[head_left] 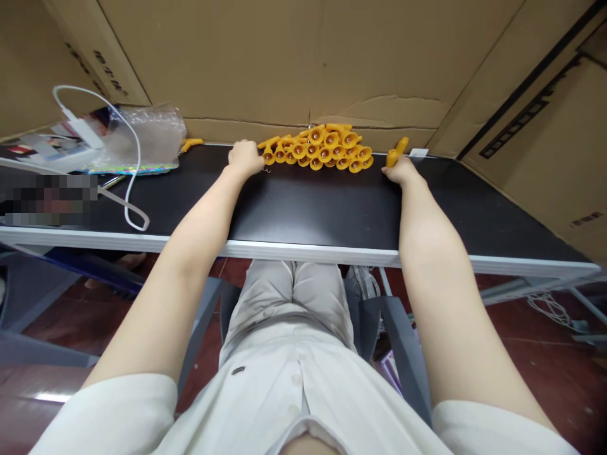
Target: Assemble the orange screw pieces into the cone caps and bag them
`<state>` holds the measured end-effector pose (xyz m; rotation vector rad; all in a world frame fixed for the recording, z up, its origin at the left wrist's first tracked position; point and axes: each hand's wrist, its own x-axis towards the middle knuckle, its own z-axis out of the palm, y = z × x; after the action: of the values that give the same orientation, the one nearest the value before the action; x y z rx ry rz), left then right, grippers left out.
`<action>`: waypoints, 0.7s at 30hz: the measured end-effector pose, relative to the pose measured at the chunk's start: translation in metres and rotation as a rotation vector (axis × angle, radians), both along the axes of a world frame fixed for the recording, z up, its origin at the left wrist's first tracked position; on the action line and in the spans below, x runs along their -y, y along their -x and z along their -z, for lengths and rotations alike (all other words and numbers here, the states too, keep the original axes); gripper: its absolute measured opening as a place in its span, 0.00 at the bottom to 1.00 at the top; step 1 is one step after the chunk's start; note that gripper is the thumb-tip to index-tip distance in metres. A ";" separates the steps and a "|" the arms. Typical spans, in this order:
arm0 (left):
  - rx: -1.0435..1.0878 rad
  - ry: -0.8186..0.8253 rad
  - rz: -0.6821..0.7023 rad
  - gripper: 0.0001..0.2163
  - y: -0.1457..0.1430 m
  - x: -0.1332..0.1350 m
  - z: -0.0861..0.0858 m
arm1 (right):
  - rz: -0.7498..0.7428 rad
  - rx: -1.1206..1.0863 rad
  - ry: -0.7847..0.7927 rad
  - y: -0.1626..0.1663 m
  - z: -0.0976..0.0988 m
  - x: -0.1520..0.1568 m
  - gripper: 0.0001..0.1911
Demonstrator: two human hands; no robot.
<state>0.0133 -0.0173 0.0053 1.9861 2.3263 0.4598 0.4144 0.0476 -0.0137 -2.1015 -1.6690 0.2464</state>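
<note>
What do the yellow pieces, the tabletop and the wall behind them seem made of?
Yellow pieces: likely moulded plastic, uniform colour, slight sheen. Tabletop: smooth matte black board, perhaps laminate, with pale edge trim. Wall: brown cardboard, creased and peeling.

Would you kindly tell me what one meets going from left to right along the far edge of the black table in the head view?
A clear plastic bag → lone yellow piece → left hand → heap of yellow pieces → right hand → small white label.

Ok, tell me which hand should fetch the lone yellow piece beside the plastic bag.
Left: the left hand sits nearer the lone yellow piece; the right hand is beyond the pile.
</note>
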 end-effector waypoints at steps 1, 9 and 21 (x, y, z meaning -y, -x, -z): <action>0.003 0.002 -0.031 0.39 0.004 0.000 0.000 | 0.002 0.006 0.006 0.001 0.000 0.000 0.31; -0.047 0.146 -0.045 0.31 0.015 0.001 0.008 | -0.049 0.034 0.021 0.001 -0.004 0.000 0.24; -0.001 0.075 0.155 0.20 0.022 -0.021 0.016 | -0.225 0.028 -0.368 0.061 -0.059 0.044 0.25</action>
<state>-0.0091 0.0036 -0.0106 2.1109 2.1350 0.3567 0.3538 0.0034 0.0449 -1.6583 -1.8096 -0.0238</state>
